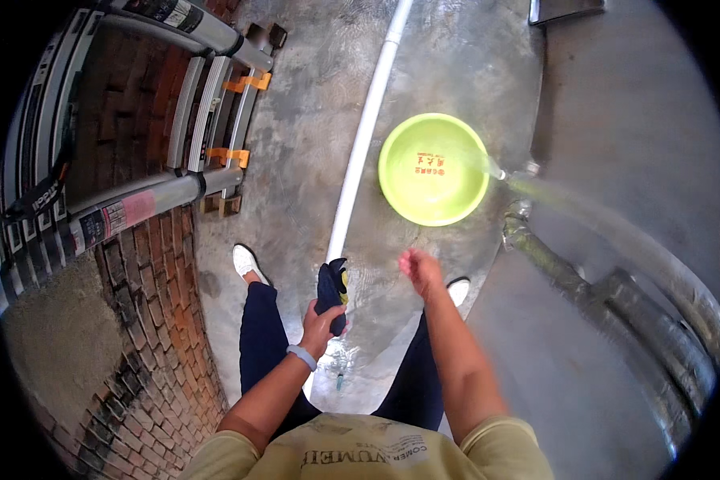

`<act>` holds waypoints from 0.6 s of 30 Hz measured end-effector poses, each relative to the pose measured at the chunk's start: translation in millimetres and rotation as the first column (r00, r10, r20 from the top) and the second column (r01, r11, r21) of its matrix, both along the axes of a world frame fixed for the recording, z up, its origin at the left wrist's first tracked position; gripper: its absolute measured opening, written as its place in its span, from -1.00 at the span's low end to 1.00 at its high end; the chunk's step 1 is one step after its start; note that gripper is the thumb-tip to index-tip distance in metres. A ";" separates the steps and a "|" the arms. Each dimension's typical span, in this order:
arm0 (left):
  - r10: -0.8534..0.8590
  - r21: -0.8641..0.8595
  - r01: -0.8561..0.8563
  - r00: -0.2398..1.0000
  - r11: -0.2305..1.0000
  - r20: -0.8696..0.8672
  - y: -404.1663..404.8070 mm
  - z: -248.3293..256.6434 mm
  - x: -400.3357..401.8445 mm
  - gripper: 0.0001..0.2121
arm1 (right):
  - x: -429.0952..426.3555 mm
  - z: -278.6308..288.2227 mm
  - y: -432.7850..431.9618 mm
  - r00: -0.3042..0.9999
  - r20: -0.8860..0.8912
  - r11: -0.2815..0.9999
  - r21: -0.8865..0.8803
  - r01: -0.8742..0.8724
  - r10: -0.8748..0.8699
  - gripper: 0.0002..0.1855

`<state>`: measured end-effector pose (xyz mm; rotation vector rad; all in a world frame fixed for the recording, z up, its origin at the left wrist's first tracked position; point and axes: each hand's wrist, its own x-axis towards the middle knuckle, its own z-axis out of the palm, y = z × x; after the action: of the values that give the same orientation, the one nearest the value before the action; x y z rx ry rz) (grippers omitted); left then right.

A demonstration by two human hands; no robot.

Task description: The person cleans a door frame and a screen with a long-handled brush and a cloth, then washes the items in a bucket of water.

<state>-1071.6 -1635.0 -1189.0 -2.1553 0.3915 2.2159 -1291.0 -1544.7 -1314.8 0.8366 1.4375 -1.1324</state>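
Observation:
My left hand point(321, 327) grips a dark blue fabric bundle point(330, 294) with a yellow patch, perhaps folded gloves. The bundle overlaps a long white pipe point(363, 144) that runs between my feet and away up the floor. My right hand point(421, 273) hangs in the air just below a yellow-green plastic basin point(435, 204), apart from it. It is slightly blurred, its fingers partly curled, with no object visible in it. The basin sits on the floor and bears red writing inside. At its right rim is the pale end point(501, 174) of a pipe.
Thick grey pipes point(636, 225) run along the right wall point(624, 108). To the left, a folded metal ladder point(201, 114) with orange clips stands by a brick wall point(168, 294). A small teal object point(339, 381) lies on the wet-looking concrete floor point(300, 150) between my legs.

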 end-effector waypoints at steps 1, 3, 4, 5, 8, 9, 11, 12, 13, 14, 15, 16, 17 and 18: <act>-0.014 -0.005 0.014 1.000 1.000 -0.016 1.1 2.9 0.6 -0.64 | 8.5 5.9 8.6 0.999 -0.015 1.000 0.001 -0.030 0.030 -0.79; -0.032 -0.019 0.031 0.998 0.999 -0.055 3.1 7.6 2.2 -0.64 | 17.9 17.2 22.9 0.986 0.023 0.984 0.056 -0.166 0.165 -0.75; -0.037 -0.026 0.035 0.996 0.999 -0.077 4.1 9.4 3.4 -0.63 | 17.8 20.5 26.3 0.985 0.016 0.981 0.082 -0.174 0.174 -0.74; -0.041 -0.032 0.038 0.994 0.999 -0.097 4.8 10.5 3.5 -0.63 | 16.9 22.8 29.3 0.983 0.012 0.977 0.109 -0.183 0.183 -0.74; -0.031 -0.054 0.026 0.995 0.998 -0.090 2.8 17.8 -1.9 -0.68 | 7.8 24.2 29.2 0.978 -0.026 0.969 0.144 -0.200 0.206 -0.73; -0.027 -0.056 0.021 0.994 0.998 -0.101 4.0 21.7 -1.2 -0.68 | 3.9 26.3 29.9 0.976 -0.043 0.966 0.155 -0.205 0.214 -0.73; -0.036 -0.049 0.033 0.997 0.998 -0.070 8.4 29.9 4.8 -0.69 | 5.9 35.9 32.2 0.983 -0.067 0.980 0.107 -0.166 0.174 -0.74; -0.032 -0.055 0.029 0.997 0.998 -0.064 6.8 32.4 4.0 -0.69 | 6.3 42.9 28.5 0.978 -0.071 0.978 0.089 -0.187 0.194 -0.75; -0.045 -0.063 0.041 0.997 0.997 -0.070 7.4 36.5 4.9 -0.69 | 7.3 50.5 27.6 0.974 -0.077 0.975 0.072 -0.210 0.215 -0.75; -0.057 -0.075 0.051 0.995 0.996 -0.079 8.5 41.3 7.7 -0.68 | 11.2 60.5 26.9 0.972 -0.071 0.975 0.027 -0.222 0.223 -0.77; -0.062 -0.092 0.054 0.994 0.994 -0.086 8.8 49.6 9.4 -0.68 | 16.9 73.6 23.5 0.961 -0.077 0.964 -0.006 -0.266 0.264 -0.77; -0.048 -0.089 0.040 0.995 0.995 -0.086 6.5 61.8 6.9 -0.68 | 21.7 84.8 23.3 0.960 -0.041 0.958 -0.072 -0.278 0.275 -0.75; -0.017 -0.091 0.007 0.993 0.996 -0.114 3.8 75.4 5.3 -0.68 | 26.6 96.9 21.9 0.956 -0.009 0.947 -0.139 -0.291 0.292 -0.72; 0.025 -0.098 -0.039 0.990 0.994 -0.140 1.4 90.9 6.2 -0.68 | 32.6 115.1 15.8 0.950 -0.003 0.929 -0.204 -0.307 0.313 -0.67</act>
<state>-1065.3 -1633.5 -1098.2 -2.0732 0.4865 2.4226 -1258.4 -1528.9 -1199.7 0.4603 1.3471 -0.9979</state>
